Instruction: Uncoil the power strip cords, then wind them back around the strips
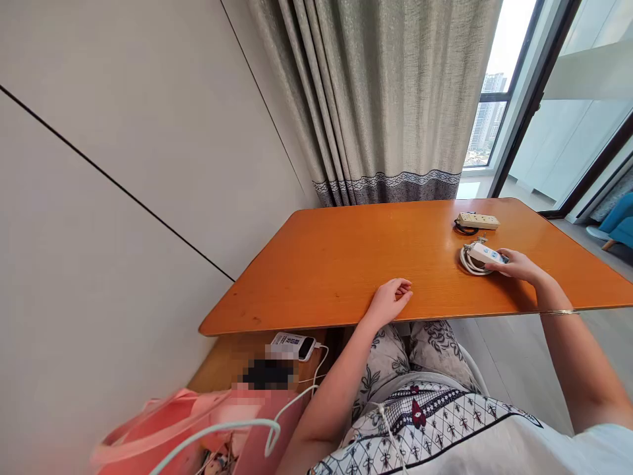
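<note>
1. white power strip (485, 253): located on the right-hand part of the counter (346, 264), toward the near edge, with its pale cord (467, 262) coiled beside and partly under it. a small plug (481, 239) shows just beyond it.

2. right hand (519, 265): grip closed on the right end of that strip, fingers around the body. whether the strip's weight is on the coil and counter or partly in the hand, i cannot tell from where i stand.

3. left hand (391, 300): at the near edge of the counter, fingers loosely curled, nothing seen in its grip, well apart from both strips.

4. cream power strip (479, 221): beyond the white one, near but apart from the hand, its black cord (465, 229) bunched at the left end. neither hand is on it.

5. step in hand, by my judgement: taking hold of or placing the white strip; one view does not settle which. any move from this position calls for a firm grip and care that the loose coil does not trail or snag on the neighbouring strip.

6. markings: blue details show on the white strip's face; no brand legible on either strip. a white device (291, 343) below the counter bears dark block print, too small and blurred to read.
</note>
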Demonstrator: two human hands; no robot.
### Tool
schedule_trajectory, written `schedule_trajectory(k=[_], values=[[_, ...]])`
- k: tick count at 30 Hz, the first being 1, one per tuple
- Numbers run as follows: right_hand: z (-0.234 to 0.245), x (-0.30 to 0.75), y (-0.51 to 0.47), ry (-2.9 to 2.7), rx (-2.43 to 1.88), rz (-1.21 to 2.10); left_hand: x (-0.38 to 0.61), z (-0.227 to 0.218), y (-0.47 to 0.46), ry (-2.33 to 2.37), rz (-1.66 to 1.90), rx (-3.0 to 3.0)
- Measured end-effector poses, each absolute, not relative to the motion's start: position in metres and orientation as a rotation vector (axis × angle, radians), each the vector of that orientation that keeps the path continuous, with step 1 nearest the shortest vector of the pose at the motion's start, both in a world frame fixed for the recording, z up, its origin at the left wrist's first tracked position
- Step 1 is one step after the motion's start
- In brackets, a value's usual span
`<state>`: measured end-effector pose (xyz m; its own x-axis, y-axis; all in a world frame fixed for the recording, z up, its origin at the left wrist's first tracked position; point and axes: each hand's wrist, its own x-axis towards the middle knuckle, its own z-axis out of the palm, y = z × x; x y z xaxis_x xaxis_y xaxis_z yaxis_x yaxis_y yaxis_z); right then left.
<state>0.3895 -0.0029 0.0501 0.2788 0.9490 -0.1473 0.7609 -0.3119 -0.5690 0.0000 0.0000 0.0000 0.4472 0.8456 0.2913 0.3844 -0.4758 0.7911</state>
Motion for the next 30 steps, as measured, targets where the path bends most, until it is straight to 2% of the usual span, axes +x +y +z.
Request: schedule_trajectory(k=[5, 12, 20, 30], values=[[0.045, 0.341, -0.009, -1.609, -1.949, 0.753, 0.001, -0.004, 0.002, 1.030, 0.939, 2.104], [0.039, 0.275, -0.016, -1.430, -1.473, 1.330, 0.012, -0.004, 0.001, 1.059, 0.994, 2.562], [0.033, 0.263, -0.022, -1.112, -1.219, 1.698, 0.008, 0.001, 0.012, 1.050, 0.870, 2.681], [0.035, 0.268, -0.027, -0.997, -1.117, 1.738, 0.010, 0.015, 0.009, 0.970, 0.699, 2.646]])
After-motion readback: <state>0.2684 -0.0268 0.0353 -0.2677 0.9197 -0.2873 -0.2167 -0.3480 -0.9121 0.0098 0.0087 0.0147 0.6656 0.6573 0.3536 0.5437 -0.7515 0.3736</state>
